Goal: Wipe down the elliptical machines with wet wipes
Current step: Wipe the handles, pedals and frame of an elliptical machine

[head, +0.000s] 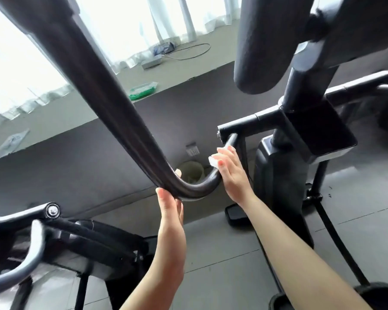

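Single head-worn wide-angle view, tilted forward and down. Very close to the curved handlebar (126, 121), which sweeps from upper left to centre; both forearms enter from the bottom edge. Beyond it, the window ledge (81, 108) and grey floor (367, 209). Edges show strong lens distortion.

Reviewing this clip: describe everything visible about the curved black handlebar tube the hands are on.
The handlebar tube is a dark, smooth, glossy bar, metal by the look. It runs down from upper left, bends in a U, then rises to a crossbar. The left hand holds the bend from below; the right hand presses a white wipe against its rising part.
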